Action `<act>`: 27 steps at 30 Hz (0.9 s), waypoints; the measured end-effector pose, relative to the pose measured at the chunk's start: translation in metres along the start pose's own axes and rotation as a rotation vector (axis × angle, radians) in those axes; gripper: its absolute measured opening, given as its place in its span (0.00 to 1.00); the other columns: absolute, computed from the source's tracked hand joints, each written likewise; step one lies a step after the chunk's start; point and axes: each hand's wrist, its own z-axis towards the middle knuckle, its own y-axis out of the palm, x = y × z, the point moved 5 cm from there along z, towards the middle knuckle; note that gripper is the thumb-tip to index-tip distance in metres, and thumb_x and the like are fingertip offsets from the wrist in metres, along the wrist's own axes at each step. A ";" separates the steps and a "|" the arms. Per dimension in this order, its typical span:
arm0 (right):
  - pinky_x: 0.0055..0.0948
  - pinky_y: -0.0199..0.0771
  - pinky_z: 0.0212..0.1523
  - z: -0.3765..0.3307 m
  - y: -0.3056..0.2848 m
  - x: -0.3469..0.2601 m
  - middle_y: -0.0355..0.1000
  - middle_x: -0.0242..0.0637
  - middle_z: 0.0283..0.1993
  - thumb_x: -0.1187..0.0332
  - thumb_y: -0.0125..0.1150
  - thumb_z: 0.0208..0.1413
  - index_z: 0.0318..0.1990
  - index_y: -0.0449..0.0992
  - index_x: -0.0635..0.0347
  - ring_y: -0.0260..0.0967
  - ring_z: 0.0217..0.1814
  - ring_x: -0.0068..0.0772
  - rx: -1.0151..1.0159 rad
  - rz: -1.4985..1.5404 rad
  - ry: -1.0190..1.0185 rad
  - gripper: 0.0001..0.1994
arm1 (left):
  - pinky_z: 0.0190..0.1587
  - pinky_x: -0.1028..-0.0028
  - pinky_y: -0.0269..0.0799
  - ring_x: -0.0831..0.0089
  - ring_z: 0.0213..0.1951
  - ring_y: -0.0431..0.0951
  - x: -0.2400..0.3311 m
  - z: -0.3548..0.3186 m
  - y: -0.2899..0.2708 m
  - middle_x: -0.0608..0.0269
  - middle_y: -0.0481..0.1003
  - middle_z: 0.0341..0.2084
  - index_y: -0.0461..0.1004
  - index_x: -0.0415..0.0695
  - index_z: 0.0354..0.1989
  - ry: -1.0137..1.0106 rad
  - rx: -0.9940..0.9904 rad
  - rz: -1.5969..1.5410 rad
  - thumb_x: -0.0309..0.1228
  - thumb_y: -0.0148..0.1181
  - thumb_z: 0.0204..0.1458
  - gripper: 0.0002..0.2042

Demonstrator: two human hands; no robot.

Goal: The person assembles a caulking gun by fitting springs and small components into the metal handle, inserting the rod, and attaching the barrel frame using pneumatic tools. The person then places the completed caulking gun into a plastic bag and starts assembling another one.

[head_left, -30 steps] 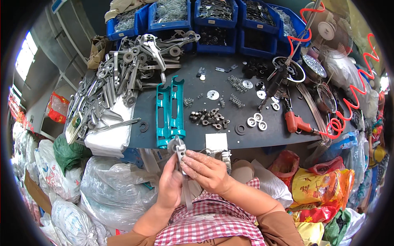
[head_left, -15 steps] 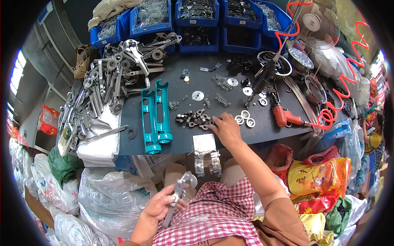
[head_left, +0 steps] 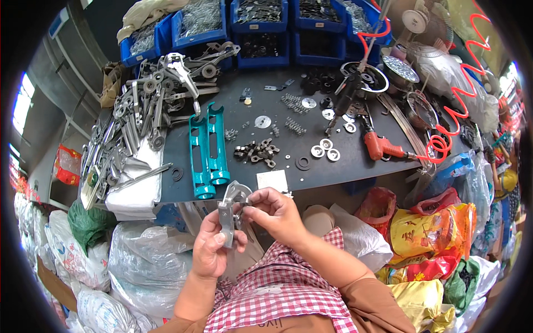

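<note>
Above my lap, just in front of the table edge, my left hand (head_left: pixel 208 250) grips a silvery metal lever (head_left: pixel 226 213) with a round ring-shaped end, held tilted upward. My right hand (head_left: pixel 282 217) is closed in a pinch against that round end. Whatever its fingertips hold is too small and covered to name. On the table beyond lie a pile of small dark metal clips (head_left: pixel 255 151) and a few flat black rings (head_left: pixel 302 162). Three pale metal wheels (head_left: pixel 326 150) sit to the right of them. A whitish metal block (head_left: pixel 272 181) stands at the near edge.
Two teal frames (head_left: pixel 208 150) lie left of the clips, beside a heap of metal levers (head_left: pixel 139 111). Loose springs (head_left: pixel 294 104) and discs lie farther back. Blue bins (head_left: pixel 258 61) line the rear. A red air driver (head_left: pixel 383 147) with coiled hose lies right; plastic bags (head_left: pixel 147 266) crowd below.
My right hand has left the black rings on the table and come down to the lever. My left hand has raised the lever up and toward the table edge.
</note>
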 end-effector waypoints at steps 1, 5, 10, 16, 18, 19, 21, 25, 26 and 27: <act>0.15 0.68 0.30 0.000 -0.004 -0.003 0.67 0.30 0.33 0.74 0.62 0.46 0.35 0.70 0.64 0.67 0.30 0.15 0.066 -0.134 -0.109 0.09 | 0.31 0.72 0.72 0.64 0.34 0.74 -0.003 0.001 0.005 0.52 0.64 0.47 0.55 0.38 0.55 0.014 -0.006 0.012 0.31 0.54 0.46 0.26; 0.14 0.64 0.27 -0.015 -0.007 -0.006 0.69 0.28 0.33 0.72 0.61 0.48 0.35 0.70 0.64 0.63 0.30 0.12 0.128 -0.191 -0.029 0.08 | 0.32 0.72 0.72 0.65 0.35 0.74 -0.014 -0.006 0.020 0.53 0.66 0.44 0.56 0.38 0.55 0.041 -0.032 0.059 0.31 0.55 0.46 0.27; 0.16 0.68 0.32 -0.032 -0.008 0.002 0.70 0.29 0.33 0.74 0.56 0.52 0.39 0.69 0.65 0.66 0.33 0.15 0.043 0.133 0.048 0.08 | 0.30 0.74 0.74 0.65 0.32 0.75 -0.017 -0.013 0.026 0.52 0.69 0.41 0.57 0.38 0.56 0.053 -0.007 0.140 0.31 0.56 0.44 0.28; 0.18 0.68 0.36 -0.049 -0.029 -0.007 0.72 0.31 0.34 0.72 0.57 0.52 0.39 0.73 0.65 0.66 0.36 0.15 0.054 0.139 -0.014 0.08 | 0.28 0.75 0.74 0.65 0.31 0.75 -0.034 -0.013 0.047 0.53 0.70 0.39 0.59 0.38 0.55 0.015 -0.108 0.205 0.32 0.57 0.43 0.28; 0.17 0.67 0.34 -0.056 -0.044 -0.026 0.72 0.30 0.32 0.71 0.57 0.52 0.38 0.74 0.65 0.66 0.33 0.16 0.041 -0.099 -0.127 0.08 | 0.22 0.75 0.73 0.67 0.25 0.75 -0.040 -0.012 0.051 0.53 0.71 0.37 0.63 0.37 0.51 -0.002 -0.075 0.229 0.30 0.58 0.40 0.26; 0.17 0.66 0.32 -0.061 -0.050 -0.040 0.71 0.30 0.30 0.69 0.57 0.51 0.36 0.75 0.64 0.66 0.31 0.16 0.001 -0.341 -0.225 0.08 | 0.22 0.75 0.73 0.67 0.25 0.75 -0.042 -0.016 0.052 0.53 0.71 0.37 0.63 0.37 0.51 -0.004 -0.081 0.233 0.30 0.58 0.40 0.26; 0.21 0.68 0.33 -0.062 -0.101 -0.055 0.72 0.35 0.30 0.69 0.59 0.50 0.35 0.76 0.63 0.68 0.32 0.19 0.088 -0.406 -0.184 0.08 | 0.20 0.77 0.72 0.68 0.24 0.74 -0.042 -0.023 0.053 0.53 0.71 0.36 0.63 0.38 0.51 0.029 -0.027 0.262 0.31 0.59 0.40 0.26; 0.30 0.69 0.38 -0.097 -0.329 -0.121 0.73 0.42 0.32 0.68 0.56 0.46 0.32 0.75 0.63 0.71 0.34 0.37 1.140 -0.853 -0.604 0.09 | 0.31 0.71 0.71 0.64 0.30 0.73 -0.036 -0.035 0.042 0.55 0.72 0.37 0.66 0.43 0.49 -0.041 -0.125 0.174 0.22 0.61 0.40 0.23; 0.31 0.69 0.39 -0.120 -0.397 -0.121 0.72 0.43 0.33 0.68 0.56 0.46 0.34 0.75 0.64 0.70 0.34 0.38 1.358 -0.876 -0.575 0.10 | 0.30 0.73 0.71 0.66 0.29 0.73 -0.036 -0.037 0.034 0.55 0.72 0.37 0.63 0.43 0.51 -0.031 -0.124 0.215 0.23 0.61 0.40 0.25; 0.30 0.68 0.43 -0.146 -0.441 -0.124 0.73 0.43 0.35 0.68 0.57 0.46 0.39 0.73 0.65 0.70 0.38 0.35 1.596 -0.979 -0.542 0.13 | 0.30 0.73 0.71 0.66 0.29 0.73 -0.037 -0.037 0.035 0.55 0.72 0.37 0.63 0.43 0.51 -0.031 -0.133 0.215 0.23 0.61 0.40 0.25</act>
